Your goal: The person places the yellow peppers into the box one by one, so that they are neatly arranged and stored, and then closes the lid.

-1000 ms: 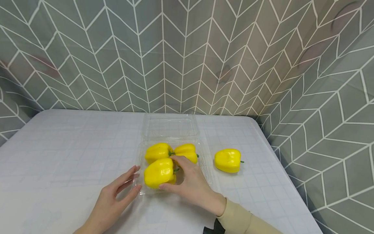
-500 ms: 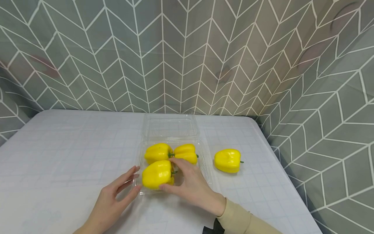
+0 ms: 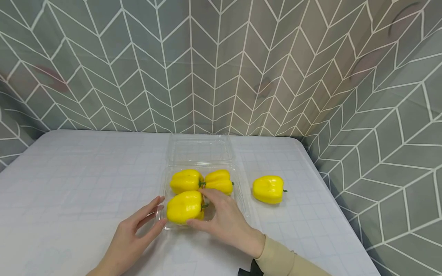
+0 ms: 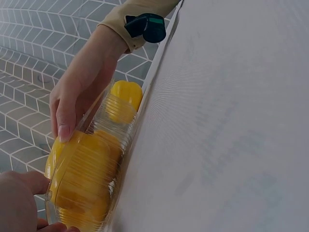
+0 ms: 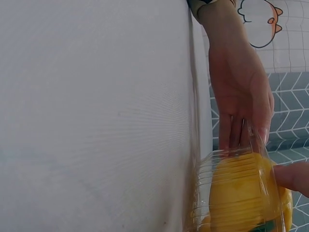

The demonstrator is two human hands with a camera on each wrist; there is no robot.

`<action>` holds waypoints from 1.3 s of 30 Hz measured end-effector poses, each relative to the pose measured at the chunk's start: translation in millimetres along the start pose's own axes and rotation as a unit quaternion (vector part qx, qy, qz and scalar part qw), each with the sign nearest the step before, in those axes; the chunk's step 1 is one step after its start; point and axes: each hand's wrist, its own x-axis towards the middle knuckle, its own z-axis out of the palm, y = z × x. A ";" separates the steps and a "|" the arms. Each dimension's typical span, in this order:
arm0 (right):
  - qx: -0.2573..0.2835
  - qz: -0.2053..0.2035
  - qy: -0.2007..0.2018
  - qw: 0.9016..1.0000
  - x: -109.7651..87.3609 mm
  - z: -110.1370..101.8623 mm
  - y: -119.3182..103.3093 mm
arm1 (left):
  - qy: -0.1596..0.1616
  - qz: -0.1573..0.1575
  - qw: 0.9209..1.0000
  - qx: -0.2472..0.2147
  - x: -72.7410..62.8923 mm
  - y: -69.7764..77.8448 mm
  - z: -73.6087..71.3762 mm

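Note:
A clear plastic clamshell container (image 3: 242, 201) lies open on the table, its lid (image 3: 202, 148) folded back. Inside it at the back are two yellow bell peppers, the left one (image 3: 185, 181) and the right one (image 3: 220, 181). My right hand (image 3: 229, 222) holds a third yellow bell pepper (image 3: 183, 207) between thumb and fingers, in the front left of the container. At the container's left side, my left hand (image 3: 132, 234) touches the wall with its thumb (image 4: 36, 182) and extended fingers (image 5: 235, 131). One more yellow bell pepper (image 3: 268, 189) lies on the table, right of the container.
The white table (image 3: 86, 176) has a faint grid pattern. Behind it and on the right hangs a grey curtain (image 3: 221, 69) with white chevron lines. A dark wrist-worn device (image 4: 147, 26) sits at the right sleeve.
My right hand has shifted the held bell pepper slightly left and toward me, lower into the container's front left. The left hand has stayed at the container's side.

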 end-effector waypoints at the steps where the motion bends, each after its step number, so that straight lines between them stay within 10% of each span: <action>1: -0.001 0.000 0.000 1.000 0.1 0.1 0.0 | 0.000 -0.002 1.000 0.001 0.0 0.2 -0.2; 39: 0.033 0.030 -0.021 0.999 3.2 -3.0 0.3 | 0.002 -0.010 1.000 -0.004 0.0 1.3 1.2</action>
